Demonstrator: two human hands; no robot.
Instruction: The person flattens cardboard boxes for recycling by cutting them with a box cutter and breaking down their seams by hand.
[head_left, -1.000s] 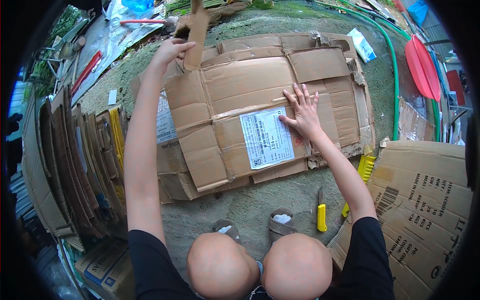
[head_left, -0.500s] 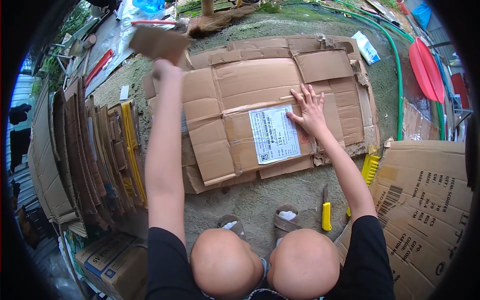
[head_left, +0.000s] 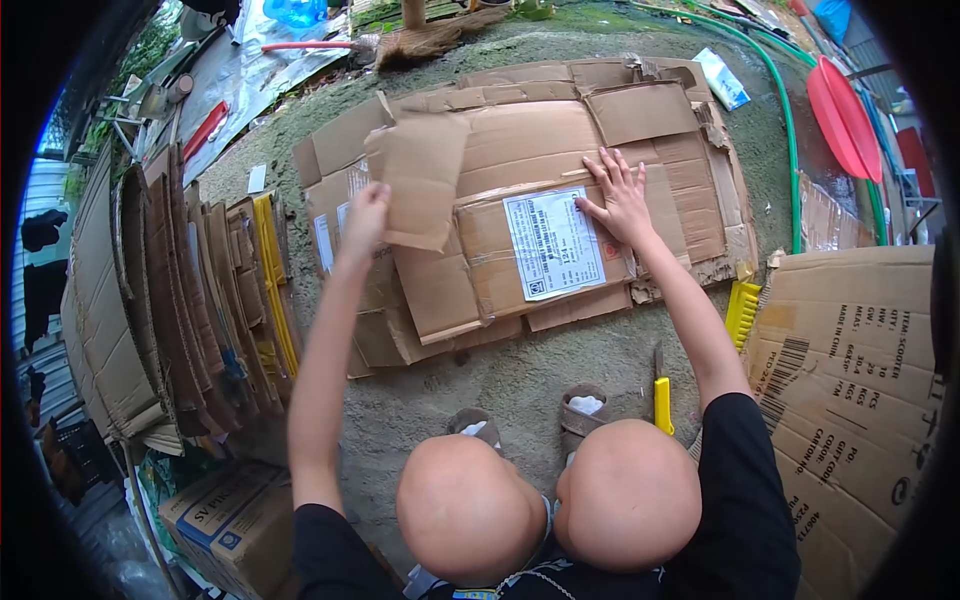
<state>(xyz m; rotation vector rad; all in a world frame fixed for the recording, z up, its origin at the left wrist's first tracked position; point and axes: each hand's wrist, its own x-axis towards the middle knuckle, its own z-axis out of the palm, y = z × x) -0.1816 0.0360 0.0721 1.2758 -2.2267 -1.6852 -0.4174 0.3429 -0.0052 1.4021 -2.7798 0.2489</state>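
Note:
A flattened cardboard box (head_left: pixel 525 135) lies on top of a pile of flat cardboard on the ground in front of me. My left hand (head_left: pixel 366 218) is closed on the edge of a cardboard piece (head_left: pixel 428 180) above the left part of the pile. Whether this piece is loose or joined to the box cannot be made out. Fingers spread, my right hand (head_left: pixel 622 205) rests flat on the box, beside the upper right corner of a white printed label (head_left: pixel 553 243). A yellow-handled cutter knife (head_left: pixel 662 405) lies on the ground near my feet.
Folded cardboard sheets (head_left: pixel 200 300) stand upright at the left, with a closed carton (head_left: pixel 230 525) below them. A large printed cardboard box (head_left: pixel 840 390) is at the right, beside a yellow brush (head_left: pixel 741 312). A green hose (head_left: pixel 785 110) and a red basin (head_left: pixel 842 115) lie beyond.
My left hand has come down and slightly right with the cardboard piece, from raised at the upper left to over the pile. My right hand stays flat on the box.

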